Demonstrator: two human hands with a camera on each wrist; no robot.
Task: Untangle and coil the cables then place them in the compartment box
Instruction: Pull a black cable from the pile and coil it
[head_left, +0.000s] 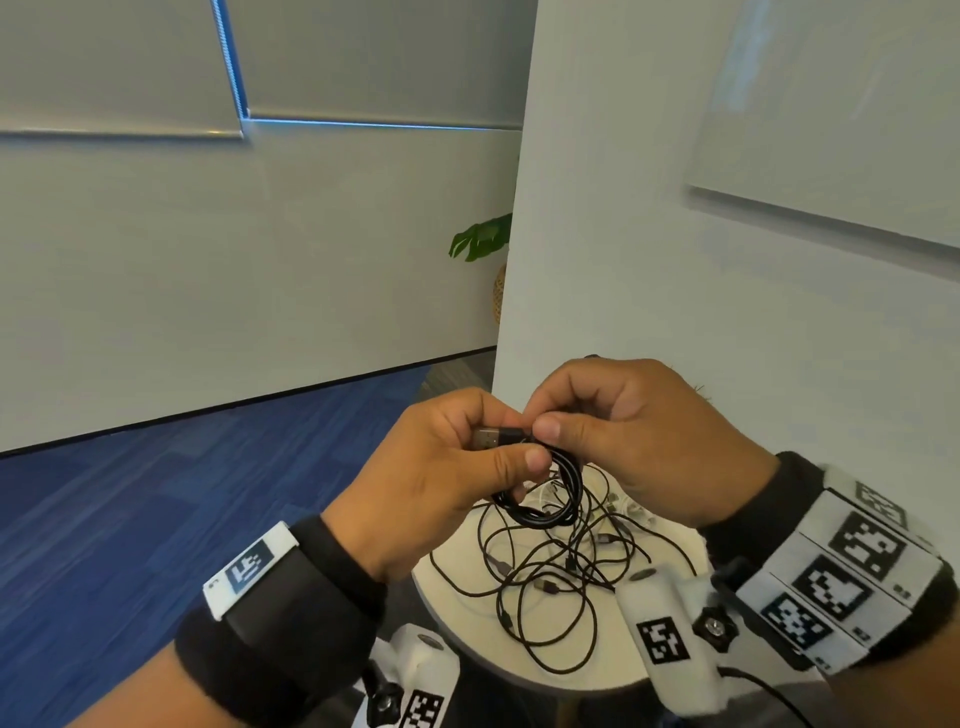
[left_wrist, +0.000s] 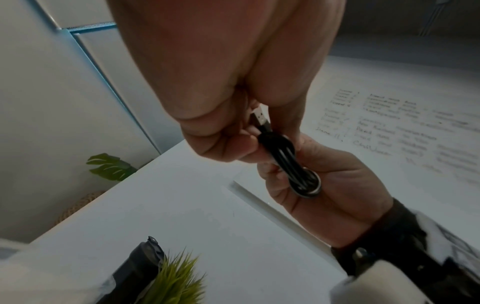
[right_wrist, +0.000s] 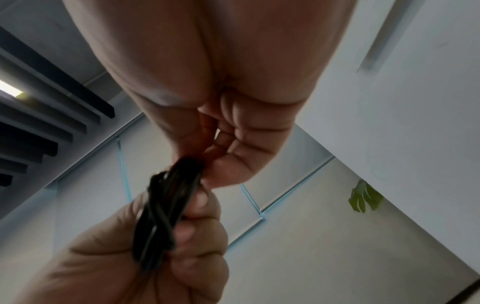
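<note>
A coiled black cable (head_left: 548, 501) with a USB plug (head_left: 491, 439) is held up between both hands above the table. My left hand (head_left: 511, 447) grips the coil, thumb pressed over its top beside the plug. My right hand (head_left: 550, 418) pinches the cable just behind the plug. In the left wrist view the plug (left_wrist: 261, 119) sticks up from the coil (left_wrist: 301, 181). The right wrist view shows the coil (right_wrist: 166, 195) running between the right hand (right_wrist: 205, 158) and the left hand's fingers (right_wrist: 197, 218). A tangle of thin black cables (head_left: 561, 577) lies below. No compartment box is in view.
The loose cables lie on a small round white table (head_left: 467, 618), with some white pieces (head_left: 626, 506) at its far side. A white partition wall (head_left: 675, 260) stands close behind. Blue carpet (head_left: 156, 493) lies to the left. A small green plant (left_wrist: 176, 281) stands beside a black object.
</note>
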